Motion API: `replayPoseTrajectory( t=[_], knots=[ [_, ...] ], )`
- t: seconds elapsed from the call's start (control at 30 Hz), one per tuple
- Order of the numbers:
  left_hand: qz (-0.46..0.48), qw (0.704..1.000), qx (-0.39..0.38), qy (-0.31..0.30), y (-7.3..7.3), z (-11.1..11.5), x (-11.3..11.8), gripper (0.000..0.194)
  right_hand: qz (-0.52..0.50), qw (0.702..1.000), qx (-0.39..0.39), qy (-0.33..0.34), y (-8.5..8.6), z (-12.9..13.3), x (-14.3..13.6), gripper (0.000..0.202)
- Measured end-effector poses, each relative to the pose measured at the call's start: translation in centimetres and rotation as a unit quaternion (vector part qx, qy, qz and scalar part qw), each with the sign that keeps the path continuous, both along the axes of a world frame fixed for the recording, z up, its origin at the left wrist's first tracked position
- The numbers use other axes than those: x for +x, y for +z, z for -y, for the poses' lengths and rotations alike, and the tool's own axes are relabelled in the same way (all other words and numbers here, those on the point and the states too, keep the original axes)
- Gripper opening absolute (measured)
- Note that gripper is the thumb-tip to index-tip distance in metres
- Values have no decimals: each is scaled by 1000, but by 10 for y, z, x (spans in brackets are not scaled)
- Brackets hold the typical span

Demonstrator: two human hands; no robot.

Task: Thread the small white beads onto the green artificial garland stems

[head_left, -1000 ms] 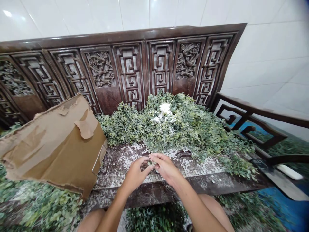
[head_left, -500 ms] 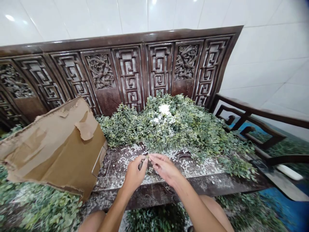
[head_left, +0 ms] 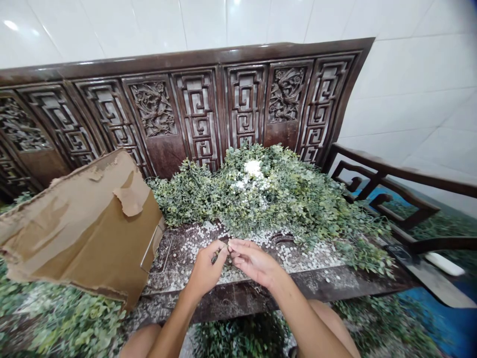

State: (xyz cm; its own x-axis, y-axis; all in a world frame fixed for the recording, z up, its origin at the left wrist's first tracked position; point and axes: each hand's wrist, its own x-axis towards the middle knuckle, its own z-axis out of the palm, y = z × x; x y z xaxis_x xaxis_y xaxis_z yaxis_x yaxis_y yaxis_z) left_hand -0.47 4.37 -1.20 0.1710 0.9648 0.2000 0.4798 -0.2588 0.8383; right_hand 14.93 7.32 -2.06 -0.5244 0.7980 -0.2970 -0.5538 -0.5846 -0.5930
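Observation:
Over the front of the bench seat, my left hand [head_left: 208,263] is closed on a small green artificial sprig [head_left: 215,257], mostly hidden by the fingers. My right hand [head_left: 251,258] meets it fingertip to fingertip, its thumb and forefinger pinched at the sprig's end. The exact part between the fingertips is too small to make out. Below and around both hands, small white round pieces [head_left: 294,256] lie scattered on the dark wooden seat [head_left: 261,293]. Behind the hands rises a heap of green artificial foliage [head_left: 298,199] with a pile of white pieces [head_left: 253,169] on top.
A torn cardboard piece [head_left: 85,233] leans at the left, beside a bent metal wire [head_left: 149,248]. More foliage [head_left: 74,323] lies at lower left and under the seat. The bench's carved back [head_left: 201,109] and armrest [head_left: 391,199] border the heap. A white object [head_left: 445,263] rests at right.
My fingertips have shifted slightly against each other at the sprig, and the right fingers look a little more spread. Both hands stay in nearly the same place.

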Motion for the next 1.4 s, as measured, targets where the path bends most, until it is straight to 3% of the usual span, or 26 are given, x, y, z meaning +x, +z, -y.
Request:
replayPoseTrajectory(
  t=[1.0, 1.4],
  knots=[
    [-24, 999, -3, -26, 2, 1, -7, 30, 0, 999, 20, 44, 3, 3, -2, 24],
    [-19, 998, -13, -58, 10, 7, -6, 30, 4, 998, 7, 68, -9, -2, 3, 24]
  ],
)
